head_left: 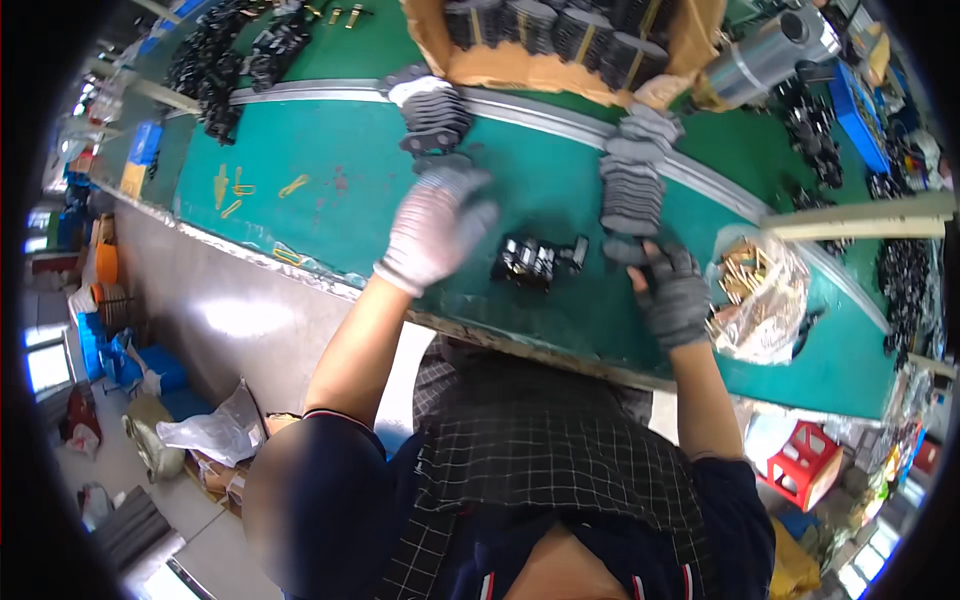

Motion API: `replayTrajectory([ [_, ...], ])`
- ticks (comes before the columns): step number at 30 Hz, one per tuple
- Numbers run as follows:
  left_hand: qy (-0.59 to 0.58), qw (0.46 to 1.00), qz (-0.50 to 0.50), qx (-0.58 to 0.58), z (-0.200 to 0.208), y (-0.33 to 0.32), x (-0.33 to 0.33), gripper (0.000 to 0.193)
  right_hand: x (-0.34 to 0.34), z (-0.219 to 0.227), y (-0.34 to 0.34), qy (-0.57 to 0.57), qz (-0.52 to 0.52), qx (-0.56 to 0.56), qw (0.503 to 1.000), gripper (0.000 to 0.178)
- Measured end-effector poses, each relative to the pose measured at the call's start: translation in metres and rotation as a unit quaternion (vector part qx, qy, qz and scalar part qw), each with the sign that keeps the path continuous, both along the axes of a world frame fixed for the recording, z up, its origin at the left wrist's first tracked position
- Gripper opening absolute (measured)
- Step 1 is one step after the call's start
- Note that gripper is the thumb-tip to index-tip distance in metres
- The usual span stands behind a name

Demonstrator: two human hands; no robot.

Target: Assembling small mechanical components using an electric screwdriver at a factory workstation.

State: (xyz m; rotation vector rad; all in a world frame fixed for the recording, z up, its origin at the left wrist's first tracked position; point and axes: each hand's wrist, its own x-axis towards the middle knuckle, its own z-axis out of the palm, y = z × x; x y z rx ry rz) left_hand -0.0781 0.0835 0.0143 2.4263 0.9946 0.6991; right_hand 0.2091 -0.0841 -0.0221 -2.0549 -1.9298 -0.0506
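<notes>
My left hand [436, 225], in a pale glove with grey fingers, reaches the near end of a row of flat black parts [435, 115]. Its fingers are smeared by motion, and whether they grip a part is unclear. In a dark grey glove, my right hand [675, 295] closes thumb and finger on a flat rounded black part [624, 250]. That part lies at the near end of a second row of dark parts [632, 185]. Between my hands, a small shiny black assembly [535, 262] rests on the green table [340, 235], touched by neither.
Beyond the rows stands a cardboard box [520, 70] of stacked black parts. A clear bag [760, 300] of brass-coloured pieces lies right. Brass clips [238, 185] are scattered left. A metal rail [540, 115] crosses the table; a silver cylinder [765, 60] sits far right.
</notes>
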Motion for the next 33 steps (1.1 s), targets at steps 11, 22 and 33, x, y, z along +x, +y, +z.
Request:
replayTrajectory([
  [11, 0.199, 0.972, 0.117, -0.033, -0.01, 0.022, -0.03, 0.044, 0.012, 0.031, -0.006, 0.201, 0.038, -0.084, 0.975, 0.034],
  [22, 0.219, 0.974, -0.016, -0.047, -0.002, 0.035, 0.001, 0.038, -0.077, 0.062, 0.167, -0.054, 0.174, -0.23, 0.956, 0.029],
  [33, -0.015, 0.993, 0.121, -0.002, -0.025, 0.005, 0.022, 0.029, -0.058, 0.028, 0.149, 0.036, 0.241, -0.2, 0.949, 0.032],
])
